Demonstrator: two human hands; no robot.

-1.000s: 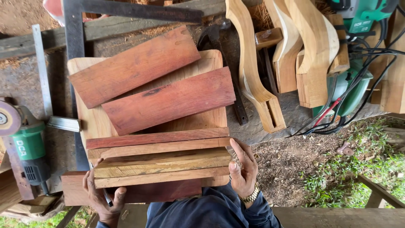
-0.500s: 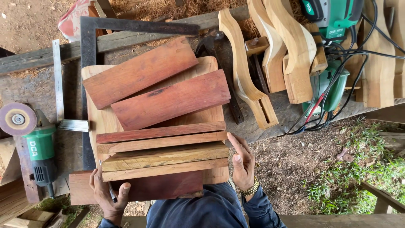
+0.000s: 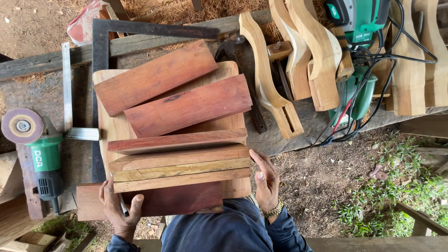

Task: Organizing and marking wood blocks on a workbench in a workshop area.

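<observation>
Stack of reddish and yellow-brown wooden boards (image 3: 179, 163) — long axes crosswise, left to right.
Left hand (image 3: 119, 205) pinches a pencil (image 3: 122, 204); right hand (image 3: 265, 179) lies spread on the stack's end.

An outdoor woodworking shop: a rough plank table (image 3: 42, 93) over sawdust, dirt and grass (image 3: 401, 172) carries an angle grinder (image 3: 39, 154), a steel framing square (image 3: 100, 60), green corded power tools (image 3: 357, 18), reddish boards (image 3: 156, 77) and curved sawn furniture legs (image 3: 268, 79).
</observation>
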